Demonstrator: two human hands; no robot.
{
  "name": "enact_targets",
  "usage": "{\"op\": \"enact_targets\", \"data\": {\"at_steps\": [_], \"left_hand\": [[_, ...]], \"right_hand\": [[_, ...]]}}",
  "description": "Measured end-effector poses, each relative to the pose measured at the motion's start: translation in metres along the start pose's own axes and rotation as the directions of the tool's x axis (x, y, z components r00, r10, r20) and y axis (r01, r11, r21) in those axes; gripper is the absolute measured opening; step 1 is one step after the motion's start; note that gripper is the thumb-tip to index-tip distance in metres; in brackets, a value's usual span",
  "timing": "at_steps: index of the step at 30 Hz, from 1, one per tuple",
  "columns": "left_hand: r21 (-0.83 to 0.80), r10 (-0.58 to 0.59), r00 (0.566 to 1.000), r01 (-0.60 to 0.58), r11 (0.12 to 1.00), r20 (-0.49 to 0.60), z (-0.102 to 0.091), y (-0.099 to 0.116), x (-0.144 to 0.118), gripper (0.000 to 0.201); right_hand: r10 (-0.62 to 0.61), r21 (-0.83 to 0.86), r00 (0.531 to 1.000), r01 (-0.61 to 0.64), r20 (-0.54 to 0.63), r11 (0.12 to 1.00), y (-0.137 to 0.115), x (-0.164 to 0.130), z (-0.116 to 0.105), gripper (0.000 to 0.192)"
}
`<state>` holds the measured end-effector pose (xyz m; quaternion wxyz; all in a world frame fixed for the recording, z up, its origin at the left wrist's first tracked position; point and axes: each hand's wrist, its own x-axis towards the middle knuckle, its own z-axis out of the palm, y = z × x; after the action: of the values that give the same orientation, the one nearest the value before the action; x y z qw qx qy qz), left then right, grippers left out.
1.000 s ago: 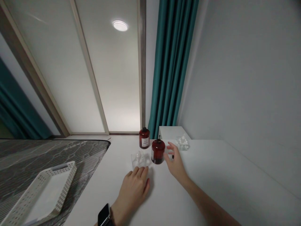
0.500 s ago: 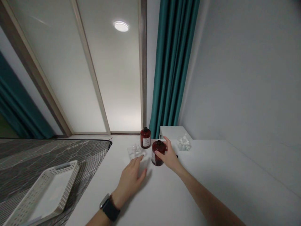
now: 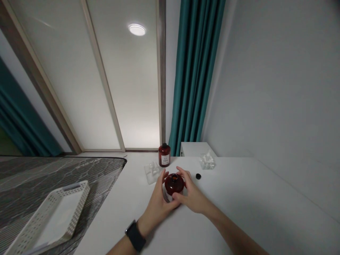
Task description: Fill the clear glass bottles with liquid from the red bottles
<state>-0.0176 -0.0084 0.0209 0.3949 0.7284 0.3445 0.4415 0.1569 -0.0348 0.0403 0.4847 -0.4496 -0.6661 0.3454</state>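
A single head-worn camera looks forward and slightly down along a white tabletop point(image 3: 239, 198), from above and behind the person's forearms. The wide lens takes in much of the room: frosted sliding panels point(image 3: 124, 88) and a teal curtain point(image 3: 193, 71) straight ahead, a pale wall at right. Both hands sit fairly near, centred low. No second view exists to overlap with.

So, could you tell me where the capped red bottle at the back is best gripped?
Probably round the straight body of the capped red bottle, coming from the front: it stands upright and apart, while its black cap looks narrow.
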Motion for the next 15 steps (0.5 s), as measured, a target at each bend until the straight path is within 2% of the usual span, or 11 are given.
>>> {"op": "enact_targets", "data": {"at_steps": [2,4,6,8,9,12,15], "left_hand": [[-0.015,-0.015,1.0,0.016,1.0,0.008,0.002,0.004,0.0,0.097],[-0.008,-0.043,0.999,0.043,0.999,0.003,0.003,0.008,0.0,0.091],[0.0,-0.063,0.998,0.063,0.998,-0.005,0.002,0.011,0.0,0.082],[-0.007,-0.068,0.998,0.068,0.998,0.005,0.001,0.011,0.0,0.076],[-0.018,-0.069,0.997,0.069,0.997,0.018,0.0,0.011,0.0,0.075],[-0.071,-0.046,0.996,0.051,0.996,0.071,-0.005,0.008,-0.002,0.074],[-0.113,-0.02,0.994,0.033,0.993,0.11,-0.009,0.005,-0.003,0.073]], "right_hand": [[-0.022,0.039,0.994,0.018,0.108,0.999,0.0,-0.003,-0.004,0.078],[-0.03,0.028,0.991,0.027,0.129,0.999,0.007,-0.003,-0.012,0.061],[-0.042,-0.114,0.999,0.043,0.009,0.993,0.02,0.0,-0.024,0.05],[-0.115,-0.411,0.976,0.029,-0.185,0.911,0.039,0.006,-0.04,0.048],[-0.132,-0.47,0.965,0.01,-0.227,0.883,0.049,0.008,-0.049,0.049],[-0.149,-0.572,0.956,-0.023,-0.252,0.82,0.076,0.013,-0.074,0.044],[-0.125,-0.642,0.959,-0.071,-0.254,0.763,0.095,0.011,-0.086,0.049]]}}
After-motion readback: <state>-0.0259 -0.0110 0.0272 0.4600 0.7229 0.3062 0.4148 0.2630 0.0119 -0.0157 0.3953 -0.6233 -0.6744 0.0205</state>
